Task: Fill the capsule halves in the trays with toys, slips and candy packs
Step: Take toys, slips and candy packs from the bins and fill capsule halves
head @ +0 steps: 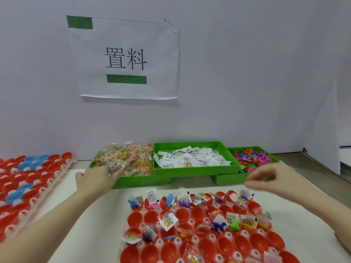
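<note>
The left hand (96, 176) is reaching forward with its fingers at the near left edge of the heap of candy packs (127, 160) in the left green bin (133, 182); the fingertips are touching the packs, but blur is preventing any reading of whether they are pinching one. The right hand (266, 177) is hovering just in front of the right green bin (228, 179), which is holding bright plastic toys (252, 157). Its fingers are curling inward with thumb and forefinger drawn together, though motion blur is hiding whether anything is held. Between those bins, the raised middle bin (193, 168) is holding white paper slips (191, 157).

The tray of red capsule halves (199, 230) is lying on the white table (91, 215) below and between both hands, nearer the right one. The far rows are carrying toys, slips and packs; several nearer halves are showing only red interiors. A second tray (28, 188) of red and blue halves is sitting well to the left, apart from the left forearm.

A strip of bare table is running between the bins and the near tray, and another between the two trays (the left forearm is crossing it).

The near tray is being cut off at the bottom edge, the left tray at the left edge. A paper sign (127, 59) is hanging on the wall behind.
</note>
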The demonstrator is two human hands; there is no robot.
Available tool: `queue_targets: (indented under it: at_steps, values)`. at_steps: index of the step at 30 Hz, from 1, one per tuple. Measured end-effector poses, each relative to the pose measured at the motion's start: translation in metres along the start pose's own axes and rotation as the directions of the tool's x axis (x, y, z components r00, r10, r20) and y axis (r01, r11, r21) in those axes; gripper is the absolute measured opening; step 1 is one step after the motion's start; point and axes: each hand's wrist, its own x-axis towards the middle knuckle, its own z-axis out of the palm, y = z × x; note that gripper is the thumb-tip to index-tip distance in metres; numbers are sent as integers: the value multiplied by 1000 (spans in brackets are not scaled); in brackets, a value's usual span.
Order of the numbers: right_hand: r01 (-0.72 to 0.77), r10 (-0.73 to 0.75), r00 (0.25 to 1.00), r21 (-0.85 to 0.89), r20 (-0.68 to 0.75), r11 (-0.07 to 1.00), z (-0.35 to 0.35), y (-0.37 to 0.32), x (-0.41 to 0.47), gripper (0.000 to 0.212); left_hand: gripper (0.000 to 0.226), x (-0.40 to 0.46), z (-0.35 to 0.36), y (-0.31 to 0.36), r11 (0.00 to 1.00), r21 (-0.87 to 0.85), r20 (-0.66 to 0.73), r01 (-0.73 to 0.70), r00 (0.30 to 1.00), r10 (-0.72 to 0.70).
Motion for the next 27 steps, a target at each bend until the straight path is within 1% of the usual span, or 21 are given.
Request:
queue_targets:
  at_steps: [1, 2, 4, 5, 7, 8, 9, 10, 11, 14, 16, 17, 19, 21, 23, 25, 27]
  values:
    - [-16, 17, 997, 17, -80, 1000, 5, 4, 22, 6, 44, 1, 4, 1, 1000, 5, -6, 16, 1000, -16]
    - [-48, 49, 989, 8, -138, 999, 11, 9, 43, 8, 43, 2, 8, 2, 1000, 1, -23, 25, 999, -25]
    - [-126, 112, 976, -65, -184, 990, 23, 21, 78, 22, 37, 4, 12, 3, 998, -54, -64, 20, 998, -24]
    - [-170, 148, 973, -118, -179, 978, 28, 27, 91, 29, 34, 5, 13, 3, 995, -101, -63, 13, 998, -19]
    - [-261, 238, 961, -175, -144, 949, 37, 36, 112, 36, 40, 7, 13, 3, 980, -201, -40, 5, 999, -13]
    - [-306, 287, 949, -158, -131, 939, 40, 40, 119, 36, 43, 8, 14, 3, 971, -238, -40, 8, 999, -18]
    - [-350, 337, 934, -120, -115, 929, 42, 41, 125, 31, 43, 10, 15, 2, 965, -260, -52, 11, 998, -25]
    - [-394, 385, 917, -88, -106, 915, 43, 42, 129, 23, 40, 12, 15, 1, 961, -276, -68, 13, 997, -33]
    - [-424, 413, 903, -86, -116, 902, 43, 43, 133, 21, 34, 13, 15, 1, 955, -296, -79, 17, 996, -42]
    - [-464, 443, 883, -145, -155, 874, 38, 47, 136, 33, 18, 15, 14, 1, 932, -359, -79, 49, 993, -83]
    - [-488, 472, 873, -200, -123, 850, 37, 51, 132, 37, 11, 16, 13, 2, 926, -370, -92, 72, 989, -114]
    - [-484, 469, 875, -218, -122, 847, 37, 54, 131, 35, 11, 16, 13, 3, 926, -369, -108, 76, 986, -124]
    - [-446, 422, 894, -216, -147, 869, 39, 59, 129, 24, 16, 15, 13, 3, 927, -370, -169, 60, 977, -130]
    - [-405, 366, 907, -196, -206, 893, 42, 63, 128, 18, 22, 12, 12, 3, 930, -367, -254, 19, 960, -120]
    - [-379, 327, 914, -217, -241, 900, 43, 66, 128, 16, 26, 10, 11, 3, 920, -390, -328, -37, 939, -101]
    - [-365, 304, 921, -268, -244, 892, 43, 67, 127, 14, 27, 8, 7, 2, 866, -493, -373, -87, 920, -120]
    - [-337, 244, 927, -348, -285, 875, 41, 66, 125, 12, 28, 5, -1, 3, 760, -643, -369, -90, 907, -204]
